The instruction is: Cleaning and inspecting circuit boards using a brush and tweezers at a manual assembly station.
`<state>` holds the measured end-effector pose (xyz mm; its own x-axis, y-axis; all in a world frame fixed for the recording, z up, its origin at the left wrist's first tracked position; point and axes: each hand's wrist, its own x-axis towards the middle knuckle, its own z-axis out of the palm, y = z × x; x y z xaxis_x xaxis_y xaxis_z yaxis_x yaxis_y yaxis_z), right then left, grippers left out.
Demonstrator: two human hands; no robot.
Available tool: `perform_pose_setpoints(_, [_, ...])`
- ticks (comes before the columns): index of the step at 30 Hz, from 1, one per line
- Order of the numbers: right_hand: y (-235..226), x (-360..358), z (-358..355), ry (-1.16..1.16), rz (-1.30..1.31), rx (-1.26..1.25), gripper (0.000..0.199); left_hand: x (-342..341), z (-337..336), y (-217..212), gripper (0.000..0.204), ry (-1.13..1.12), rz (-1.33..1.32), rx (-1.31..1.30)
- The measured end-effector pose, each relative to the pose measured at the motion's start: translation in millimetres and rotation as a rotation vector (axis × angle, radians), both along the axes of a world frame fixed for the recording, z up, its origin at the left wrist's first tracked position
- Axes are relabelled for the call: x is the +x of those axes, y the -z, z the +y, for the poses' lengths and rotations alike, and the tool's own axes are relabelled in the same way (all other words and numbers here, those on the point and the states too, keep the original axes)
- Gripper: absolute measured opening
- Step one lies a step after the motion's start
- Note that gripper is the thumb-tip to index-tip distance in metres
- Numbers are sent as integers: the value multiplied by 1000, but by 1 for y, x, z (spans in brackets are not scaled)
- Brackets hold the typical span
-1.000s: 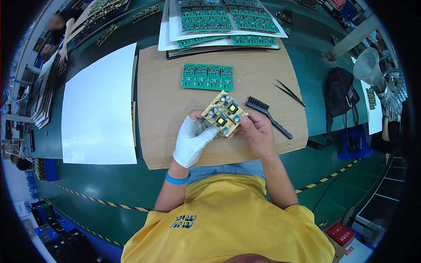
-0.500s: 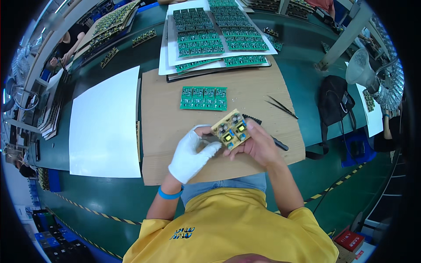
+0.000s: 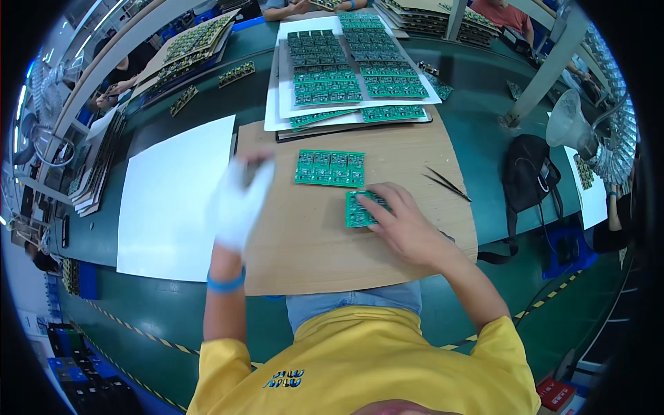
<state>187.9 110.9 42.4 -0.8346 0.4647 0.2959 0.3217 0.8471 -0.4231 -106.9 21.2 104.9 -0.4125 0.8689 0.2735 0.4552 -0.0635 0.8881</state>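
A green circuit board lies solder side up on the cardboard sheet. My bare right hand reaches over its right half, fingers closed on it and hiding that part. My left hand, in a white glove that leaves fingertips bare, hovers over the cardboard's left edge by the white sheet; motion smears its fingers and I see nothing in it. Just beyond the board lies a green panel of joined circuit boards. Black tweezers rest to the right of it.
Stacked white sheets carrying rows of green boards stand at the far side. A black bag sits on the right, near a clear funnel-shaped hood. Loose boards lie at far left. Other people's hands appear beyond the stack.
The circuit board, held up between both hands with its components showing, is now down on the cardboard, green face up, under my right hand. My left hand has swung away left.
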Motion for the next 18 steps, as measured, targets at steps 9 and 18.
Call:
perform_pose_setpoints(9, [-33, -104, 90, 62, 131, 393, 59, -74, 174, 74, 53, -364, 329, -161])
perform_pose_setpoints(18, [-26, -182, 210, 1, -170, 426, 54, -80, 182, 102, 44, -344, 423, 160])
